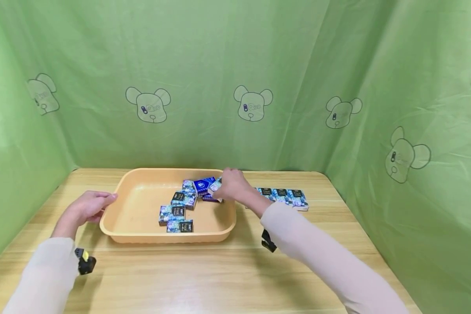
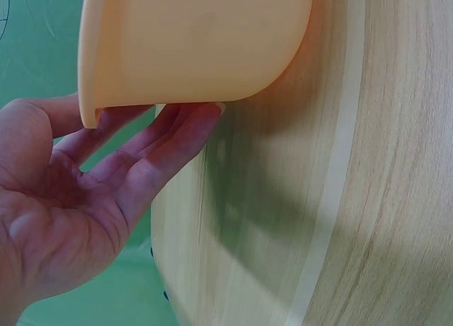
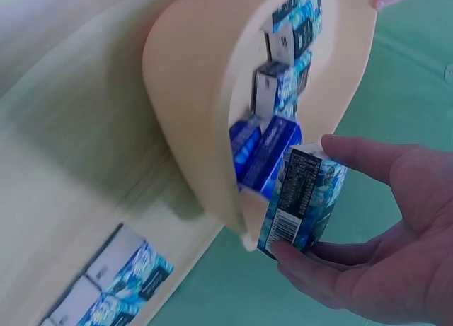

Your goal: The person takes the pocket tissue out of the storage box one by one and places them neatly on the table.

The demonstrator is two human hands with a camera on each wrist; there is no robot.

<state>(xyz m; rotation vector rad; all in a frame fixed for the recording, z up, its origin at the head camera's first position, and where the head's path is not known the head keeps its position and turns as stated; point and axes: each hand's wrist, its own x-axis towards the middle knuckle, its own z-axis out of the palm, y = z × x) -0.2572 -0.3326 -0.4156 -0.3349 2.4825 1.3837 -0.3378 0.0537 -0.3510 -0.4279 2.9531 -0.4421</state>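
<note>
In the head view my left hand (image 1: 88, 206) is at the left end of a pale orange plastic tray (image 1: 149, 237). The left wrist view has its thumb over the tray's rim (image 2: 90, 57) and the fingers against the outer wall. Over the tray's right end, my right hand (image 1: 232, 185) pinches a small flower-printed box (image 3: 301, 199) between thumb and fingers; a barcode shows on its dark side. Below that lie two dark blue boxes (image 3: 272, 156), inside the tray. Several flower-printed boxes (image 1: 172, 213) with black labels lie flat in the tray's middle.
Right of the tray, a row of flower-printed boxes (image 1: 296, 197) lies on the wooden table (image 1: 204, 274), partly hidden by my right arm. A green curtain (image 1: 204, 139) with bear faces encloses the back and sides.
</note>
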